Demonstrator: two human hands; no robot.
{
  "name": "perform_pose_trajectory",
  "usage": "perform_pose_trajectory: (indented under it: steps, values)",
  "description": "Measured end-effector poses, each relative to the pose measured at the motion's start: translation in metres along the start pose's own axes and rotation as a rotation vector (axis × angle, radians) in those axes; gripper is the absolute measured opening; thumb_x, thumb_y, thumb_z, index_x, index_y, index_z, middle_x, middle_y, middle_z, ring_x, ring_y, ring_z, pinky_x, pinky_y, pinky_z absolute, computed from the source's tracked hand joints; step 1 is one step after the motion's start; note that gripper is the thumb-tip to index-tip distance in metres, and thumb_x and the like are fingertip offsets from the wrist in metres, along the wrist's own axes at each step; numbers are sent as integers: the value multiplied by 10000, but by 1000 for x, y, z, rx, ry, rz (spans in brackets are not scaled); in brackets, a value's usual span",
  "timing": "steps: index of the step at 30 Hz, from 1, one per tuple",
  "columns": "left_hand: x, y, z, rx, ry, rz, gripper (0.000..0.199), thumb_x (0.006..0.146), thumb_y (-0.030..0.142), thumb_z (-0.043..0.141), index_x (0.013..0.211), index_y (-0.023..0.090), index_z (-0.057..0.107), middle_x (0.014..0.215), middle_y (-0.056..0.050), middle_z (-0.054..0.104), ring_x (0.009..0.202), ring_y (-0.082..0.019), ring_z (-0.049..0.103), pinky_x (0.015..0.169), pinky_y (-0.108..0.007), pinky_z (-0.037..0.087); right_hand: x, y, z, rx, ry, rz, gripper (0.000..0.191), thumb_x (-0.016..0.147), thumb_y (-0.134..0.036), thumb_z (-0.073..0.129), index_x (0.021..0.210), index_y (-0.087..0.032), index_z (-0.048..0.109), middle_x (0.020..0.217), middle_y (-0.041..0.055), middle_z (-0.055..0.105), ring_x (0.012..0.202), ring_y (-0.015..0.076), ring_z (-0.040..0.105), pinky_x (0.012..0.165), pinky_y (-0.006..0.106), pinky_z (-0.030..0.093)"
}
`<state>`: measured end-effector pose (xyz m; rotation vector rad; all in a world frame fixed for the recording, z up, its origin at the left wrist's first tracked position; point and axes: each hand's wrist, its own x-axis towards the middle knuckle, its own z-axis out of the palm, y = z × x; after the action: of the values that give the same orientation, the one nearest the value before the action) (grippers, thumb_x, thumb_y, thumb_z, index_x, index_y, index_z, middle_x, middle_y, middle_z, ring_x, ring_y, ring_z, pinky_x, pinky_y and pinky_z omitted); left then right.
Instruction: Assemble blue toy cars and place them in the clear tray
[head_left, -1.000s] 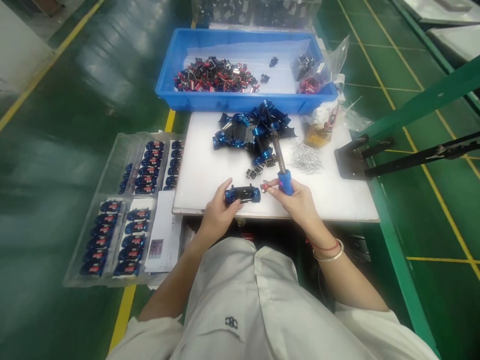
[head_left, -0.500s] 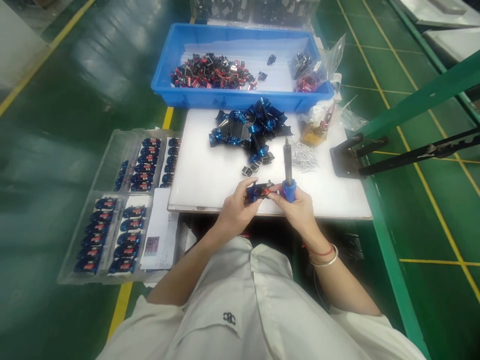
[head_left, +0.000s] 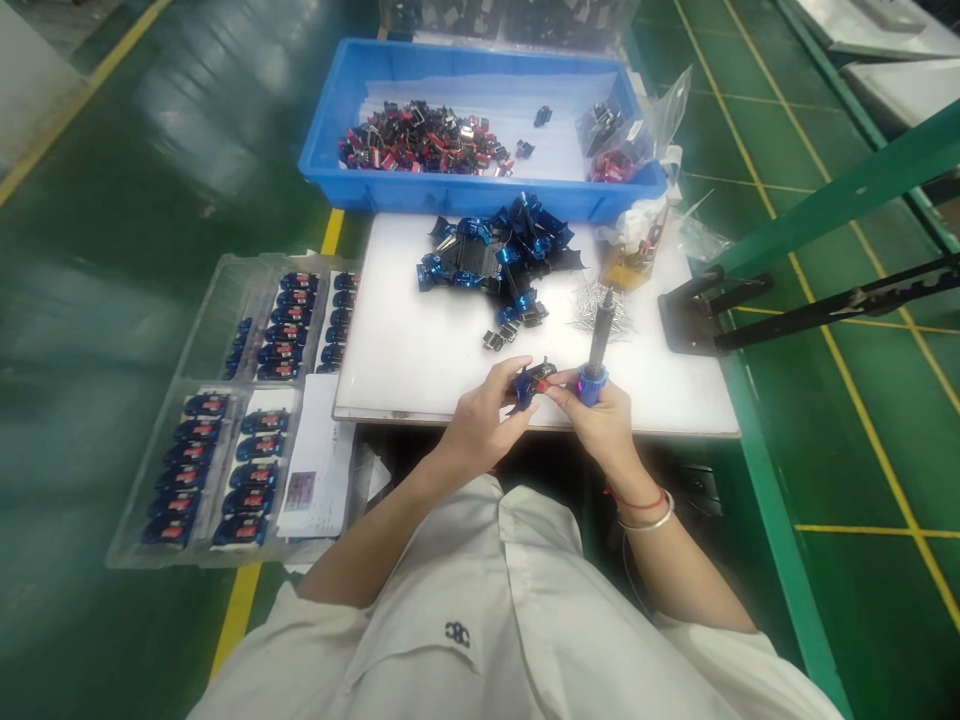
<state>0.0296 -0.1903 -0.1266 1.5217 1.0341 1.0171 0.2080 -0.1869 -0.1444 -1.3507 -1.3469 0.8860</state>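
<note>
My left hand (head_left: 480,415) is closed around a blue-and-black toy car part (head_left: 531,382), held just over the front edge of the white board. With thumb and forefinger, my right hand (head_left: 596,410) pinches a small red piece (head_left: 543,384) against that part. A soldering iron (head_left: 596,345) with a blue grip and grey barrel also rests in my right hand, its tip pointing up and away. Beyond my hands lies a heap of blue-and-black car parts (head_left: 480,255). Small black-and-silver pieces (head_left: 502,335) sit in front of the heap. Thin metal pins (head_left: 600,312) are scattered beyond the iron.
A blue bin (head_left: 480,195) with red-and-black pieces stands at the back of the white board (head_left: 405,375). At left, a clear compartment tray (head_left: 206,330) holds rows of blue cars beside paper sheets (head_left: 319,460). A green metal frame (head_left: 840,190) crosses the right side.
Both hands have shifted slightly right, and the car part is turned to a steeper angle. The soldering iron has moved right and now leans to the right.
</note>
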Motion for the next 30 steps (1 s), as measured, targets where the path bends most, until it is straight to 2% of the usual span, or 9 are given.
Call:
perform_pose_trajectory:
  steps: [4, 7, 9, 13, 17, 20, 23, 27, 30]
  values:
    - [2, -1, -8, -192, -59, -115, 521, 816, 290, 728, 1289, 189, 533, 1059, -74, 707, 947, -193, 690, 893, -330, 571, 3, -4, -2, 21, -53, 48, 366, 747, -583, 794, 792, -224, 738, 830, 48, 708, 806, 263, 667, 796, 414, 548]
    - [4, -3, -17, -409, -125, -211, 483, 903, 466, 619, 1285, 176, 563, 1041, -99, 705, 939, -208, 690, 876, -357, 565, 5, -9, -3, 85, -95, 131, 367, 705, -564, 820, 780, -213, 746, 777, 44, 697, 703, 233, 645, 701, 378, 548]
    - [6, -5, -20, -477, -147, -228, 451, 936, 477, 565, 1277, 183, 577, 1021, -94, 708, 941, -204, 691, 888, -361, 557, 6, -12, -4, 138, -121, 198, 376, 684, -549, 838, 784, -198, 748, 734, 41, 678, 619, 203, 604, 599, 338, 524]
    - [11, -14, -16, -373, -99, -174, 429, 829, 310, 726, 1223, 198, 599, 937, -49, 714, 900, -177, 689, 866, -319, 548, 5, -19, -5, 203, -147, 311, 409, 658, -532, 862, 813, -170, 752, 673, 45, 641, 501, 147, 485, 415, 252, 360]
    - [17, -24, -10, -296, -34, -167, 311, 759, 291, 782, 1036, 194, 681, 832, -18, 699, 803, -162, 680, 779, -290, 550, 5, -26, -6, 244, -207, 435, 475, 611, -560, 880, 814, -151, 748, 516, -8, 517, 398, 82, 291, 359, 217, 176]
    - [22, -27, -10, -212, -16, -79, 254, 722, 280, 816, 942, 198, 718, 857, -21, 694, 803, -157, 656, 772, -281, 538, 6, -29, -5, 315, -250, 524, 537, 550, -590, 907, 788, -143, 728, 440, -65, 379, 381, 63, 220, 357, 202, 124]
    - [24, -26, -12, -191, -50, 11, 248, 729, 274, 817, 954, 203, 739, 972, -46, 695, 921, -177, 644, 847, -297, 528, 8, -29, -3, 373, -282, 576, 567, 517, -596, 928, 783, -142, 716, 450, -71, 371, 385, 57, 226, 361, 189, 122]
    - [25, -24, -11, -307, -135, -119, 326, 747, 340, 807, 1015, 171, 732, 1005, -69, 716, 949, -210, 667, 900, -353, 537, 11, -28, -3, 405, -279, 597, 609, 503, -634, 926, 785, -139, 712, 455, -86, 335, 388, 55, 216, 353, 183, 128]
    - [27, -24, -8, -358, -38, -252, 408, 714, 397, 826, 1006, 137, 710, 940, -73, 732, 880, -217, 683, 840, -359, 555, 10, -25, -6, 411, -206, 526, 632, 612, -679, 862, 899, -132, 728, 491, -71, 380, 389, 64, 247, 347, 187, 142]
